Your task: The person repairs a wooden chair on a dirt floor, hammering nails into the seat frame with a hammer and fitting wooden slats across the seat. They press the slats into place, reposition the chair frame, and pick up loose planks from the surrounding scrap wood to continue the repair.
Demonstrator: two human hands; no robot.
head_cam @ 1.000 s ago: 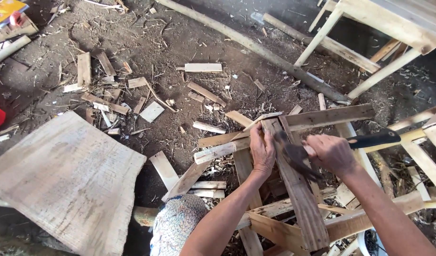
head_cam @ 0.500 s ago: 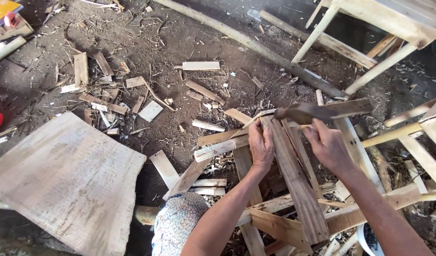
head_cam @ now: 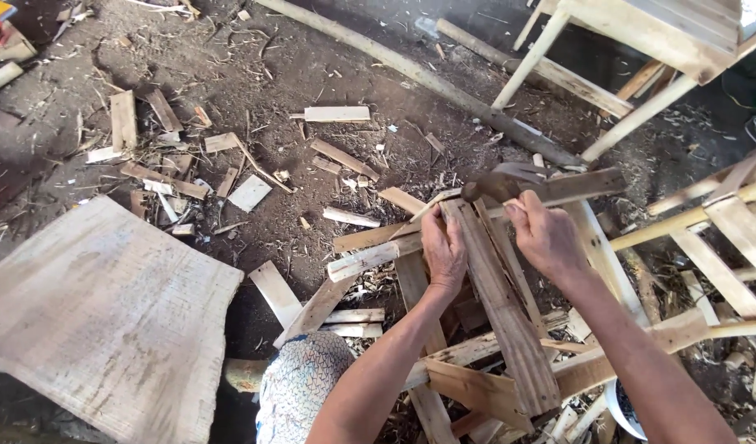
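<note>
Single head view: looks steeply down, close over hands, dirt floor [head_cam: 312,66] beyond.

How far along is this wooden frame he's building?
Done: several slats of the wooden frame already sit joined, crossing each other. In hand: the left hand steadies a slat while the right hand holds a hammer at its top end. Left: loose offcuts lie unused on the ground.

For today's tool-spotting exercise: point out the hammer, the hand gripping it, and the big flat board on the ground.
hammer [head_cam: 499,182], head view, on its dark metal head.
right hand [head_cam: 546,234], head view, on the back of the hand.
big flat board [head_cam: 98,312], head view, on its bare top face.
</note>
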